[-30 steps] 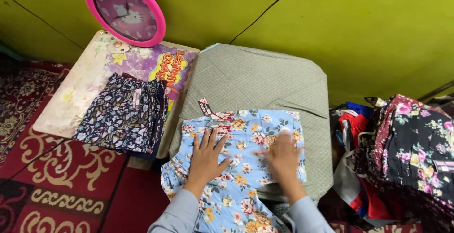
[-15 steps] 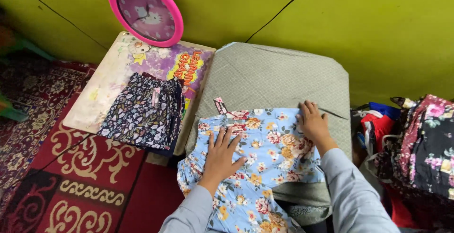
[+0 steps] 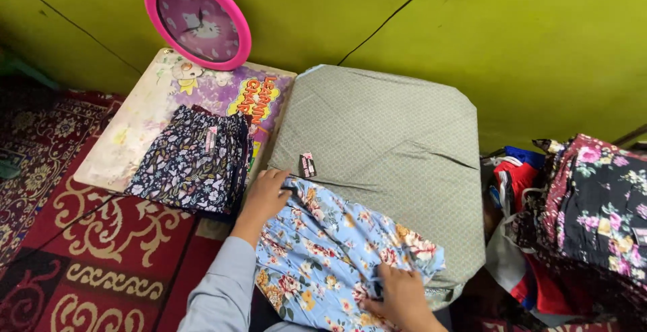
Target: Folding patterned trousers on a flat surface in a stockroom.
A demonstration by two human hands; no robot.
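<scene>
A light blue floral garment lies across the near part of a grey-green padded surface. My left hand grips the garment's upper left corner, beside its small hang tag. My right hand pinches a fold of the cloth at the garment's near right side. Both arms wear light grey sleeves.
A folded dark floral garment rests on a colourful cartoon board to the left. A pink round clock leans against the green wall. A pile of dark floral and red clothes sits at the right. Red patterned carpet covers the floor.
The garment has been turned and pulled closer, lying diagonally now. My left hand moved up to its top left corner; my right hand dropped from the far right edge to the near side.
</scene>
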